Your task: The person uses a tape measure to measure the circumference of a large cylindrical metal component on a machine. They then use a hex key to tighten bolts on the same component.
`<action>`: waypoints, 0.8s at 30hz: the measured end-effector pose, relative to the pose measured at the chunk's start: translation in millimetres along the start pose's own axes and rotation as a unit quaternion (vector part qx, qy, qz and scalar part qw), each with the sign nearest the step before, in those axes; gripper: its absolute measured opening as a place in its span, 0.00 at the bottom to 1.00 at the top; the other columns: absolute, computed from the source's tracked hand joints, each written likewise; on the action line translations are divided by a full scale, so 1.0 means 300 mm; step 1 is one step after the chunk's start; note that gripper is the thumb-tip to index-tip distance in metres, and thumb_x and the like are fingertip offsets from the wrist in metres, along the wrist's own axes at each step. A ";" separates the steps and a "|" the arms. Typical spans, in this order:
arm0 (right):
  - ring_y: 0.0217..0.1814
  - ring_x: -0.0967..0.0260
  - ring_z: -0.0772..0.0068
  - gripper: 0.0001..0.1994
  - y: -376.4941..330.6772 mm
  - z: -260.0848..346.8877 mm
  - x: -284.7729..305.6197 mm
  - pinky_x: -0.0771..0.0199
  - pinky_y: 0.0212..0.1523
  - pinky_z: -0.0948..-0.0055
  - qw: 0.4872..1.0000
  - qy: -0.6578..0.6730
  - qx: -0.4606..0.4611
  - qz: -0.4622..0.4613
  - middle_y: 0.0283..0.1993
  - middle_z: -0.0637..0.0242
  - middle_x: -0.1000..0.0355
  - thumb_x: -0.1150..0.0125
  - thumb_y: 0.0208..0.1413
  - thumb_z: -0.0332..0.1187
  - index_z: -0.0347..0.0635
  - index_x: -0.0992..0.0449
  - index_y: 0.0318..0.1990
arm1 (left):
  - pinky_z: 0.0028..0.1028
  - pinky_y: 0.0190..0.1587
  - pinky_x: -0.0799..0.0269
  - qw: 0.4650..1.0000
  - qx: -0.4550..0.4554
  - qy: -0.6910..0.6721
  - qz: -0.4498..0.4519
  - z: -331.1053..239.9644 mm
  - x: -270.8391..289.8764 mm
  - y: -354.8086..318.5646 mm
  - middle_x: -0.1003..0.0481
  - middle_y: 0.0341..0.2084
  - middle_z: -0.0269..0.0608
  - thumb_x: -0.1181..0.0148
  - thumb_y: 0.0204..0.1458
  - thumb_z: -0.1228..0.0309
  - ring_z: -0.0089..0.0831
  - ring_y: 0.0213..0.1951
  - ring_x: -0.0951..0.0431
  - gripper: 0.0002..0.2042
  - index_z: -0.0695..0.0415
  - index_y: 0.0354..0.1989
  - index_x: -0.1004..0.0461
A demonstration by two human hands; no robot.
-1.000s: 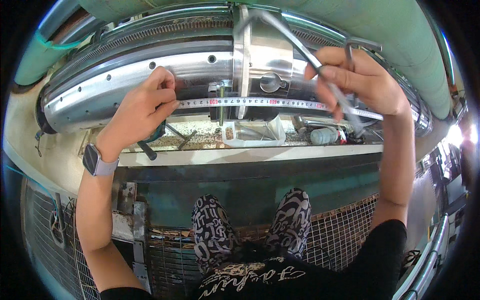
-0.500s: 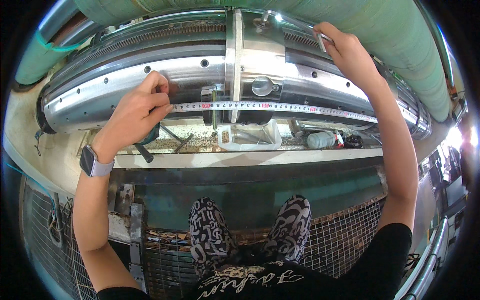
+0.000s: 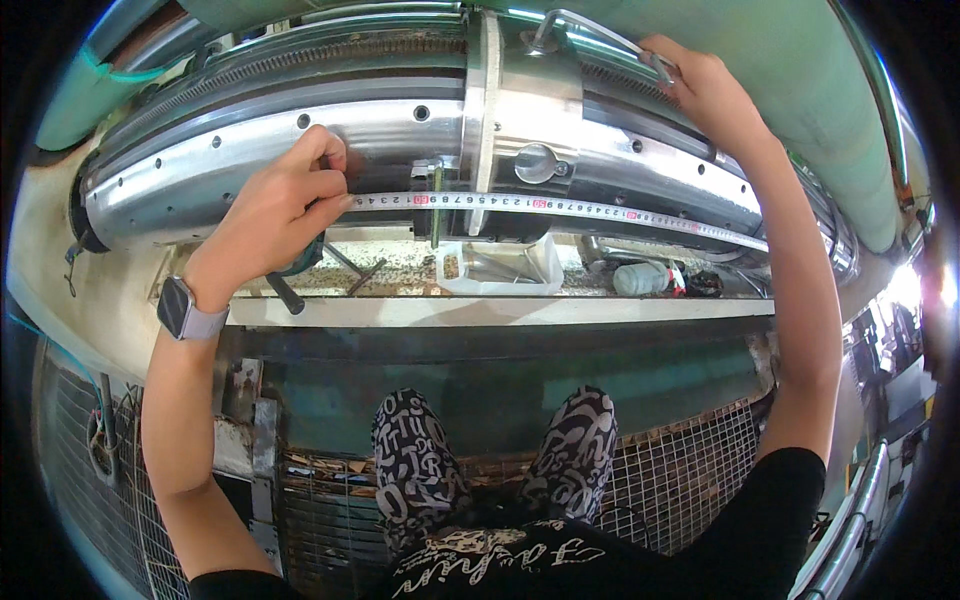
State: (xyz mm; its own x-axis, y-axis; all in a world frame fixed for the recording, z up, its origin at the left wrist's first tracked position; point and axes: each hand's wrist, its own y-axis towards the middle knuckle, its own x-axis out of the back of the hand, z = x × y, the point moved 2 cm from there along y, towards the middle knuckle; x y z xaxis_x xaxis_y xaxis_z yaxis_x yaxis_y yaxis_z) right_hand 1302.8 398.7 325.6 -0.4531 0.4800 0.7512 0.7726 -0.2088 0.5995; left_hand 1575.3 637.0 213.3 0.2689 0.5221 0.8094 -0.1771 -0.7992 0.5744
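Observation:
My left hand (image 3: 290, 205) pinches a white tape measure (image 3: 580, 208) at its left visible end, thumb against the curled fingers. The strip stretches rightward along the front of a shiny steel cylinder (image 3: 400, 130) and passes behind my right forearm. At the upper right, my right hand (image 3: 705, 90) is closed on the long arm of a hex key (image 3: 595, 32). Its bent end reaches down to the top of a steel collar (image 3: 535, 95) around the cylinder. An upright threaded bolt (image 3: 437, 205) crosses the tape near the collar's left side.
Below the cylinder, a ledge (image 3: 500, 312) bears a cut-open white plastic container (image 3: 500, 268), a clear bottle (image 3: 640, 278) and a black-handled tool (image 3: 287, 293). A large green roller (image 3: 780, 90) runs behind. Metal grating (image 3: 690, 455) lies around my feet.
The view has shifted slightly, so the cylinder and collar sit a little further right. Both hands keep their grips, and the tape still lies along the cylinder.

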 end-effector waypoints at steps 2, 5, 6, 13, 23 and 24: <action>0.30 0.33 0.48 0.13 -0.009 0.017 0.017 0.35 0.33 0.58 1.000 -0.011 0.007 -0.006 0.26 0.49 0.34 0.51 0.51 0.26 0.45 0.34 0.46 | 0.32 0.33 0.36 1.000 0.001 -0.002 -0.002 0.000 -0.001 0.003 0.38 0.33 0.42 0.44 0.46 0.76 0.39 0.30 0.32 0.08 0.66 0.22 0.35; 0.31 0.34 0.46 0.10 -0.020 0.077 0.037 0.35 0.34 0.57 1.000 -0.022 0.007 -0.011 0.27 0.49 0.33 0.51 0.54 0.29 0.43 0.33 0.44 | 0.31 0.32 0.36 1.000 0.002 -0.004 -0.003 0.004 -0.003 -0.003 0.38 0.34 0.42 0.44 0.47 0.75 0.39 0.29 0.32 0.08 0.66 0.22 0.35; 0.33 0.34 0.44 0.09 -0.019 0.113 0.042 0.34 0.35 0.56 1.000 -0.028 -0.004 -0.001 0.29 0.48 0.32 0.51 0.55 0.32 0.42 0.31 0.43 | 0.31 0.32 0.36 1.000 0.010 -0.009 0.000 0.004 -0.002 -0.008 0.38 0.34 0.42 0.44 0.47 0.75 0.39 0.29 0.32 0.08 0.66 0.22 0.35; 0.36 0.35 0.41 0.12 -0.010 0.213 0.075 0.33 0.39 0.54 0.999 -0.037 -0.017 0.018 0.30 0.47 0.31 0.51 0.57 0.36 0.35 0.29 0.37 | 0.31 0.33 0.36 1.000 0.007 -0.004 0.002 0.020 -0.009 -0.011 0.38 0.33 0.41 0.44 0.47 0.75 0.39 0.29 0.32 0.08 0.65 0.23 0.35; 0.12 0.36 0.71 0.16 -0.020 0.257 0.005 0.33 0.20 0.68 0.971 0.137 -0.146 0.129 0.14 0.63 0.36 0.56 0.59 0.38 0.32 0.31 0.31 | 0.27 0.36 0.38 0.999 0.033 -0.020 0.024 0.023 -0.008 -0.015 0.40 0.34 0.41 0.45 0.49 0.74 0.35 0.32 0.35 0.08 0.66 0.24 0.35; 0.12 0.37 0.72 0.16 -0.023 0.255 -0.002 0.34 0.19 0.69 0.966 0.159 -0.162 0.125 0.14 0.63 0.36 0.56 0.59 0.38 0.31 0.31 0.30 | 0.27 0.36 0.38 0.999 0.030 -0.018 0.021 0.022 -0.010 -0.015 0.40 0.34 0.41 0.45 0.49 0.74 0.35 0.31 0.36 0.09 0.66 0.24 0.35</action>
State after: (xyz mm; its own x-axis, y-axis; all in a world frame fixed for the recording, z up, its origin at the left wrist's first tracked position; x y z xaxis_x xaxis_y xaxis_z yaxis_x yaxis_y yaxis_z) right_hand 1331.9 465.1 299.9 -0.4237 0.1047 0.8997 0.7195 -0.5645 0.4045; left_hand 1581.7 637.0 207.6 0.2968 0.4768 0.8274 -0.1315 -0.8378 0.5299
